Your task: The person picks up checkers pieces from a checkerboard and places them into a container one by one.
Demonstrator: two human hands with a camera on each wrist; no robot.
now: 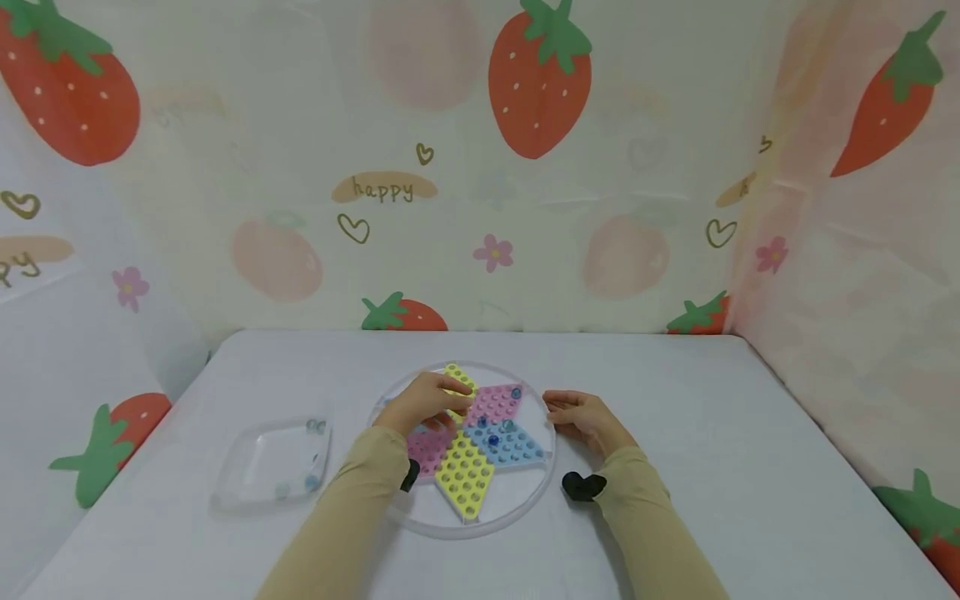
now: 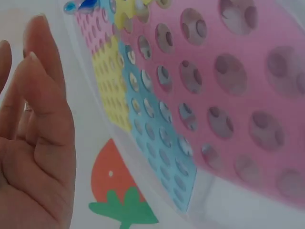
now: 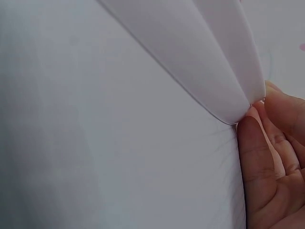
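Observation:
A round Chinese checkers board (image 1: 463,529) with a pink, yellow and blue star of holes lies between the hands. Over its left part hovers my left hand (image 1: 429,402), fingers loosely bent; in the left wrist view the palm and fingers (image 2: 38,95) appear with nothing held. My right hand (image 1: 588,417) is at the board's right edge. In the right wrist view, the thumb and fingers (image 3: 257,157) pinch the white rim (image 3: 224,90). Several blue marbles (image 1: 493,441) sit in holes on the star's right side. The left hand hides part of the star.
To the left stands a clear square tray (image 1: 225,492) with several clear and bluish marbles (image 1: 311,482) along its right and front sides. A white cloth covers the table (image 1: 750,467). Strawberry-printed sheets (image 1: 540,250) close off the back and sides.

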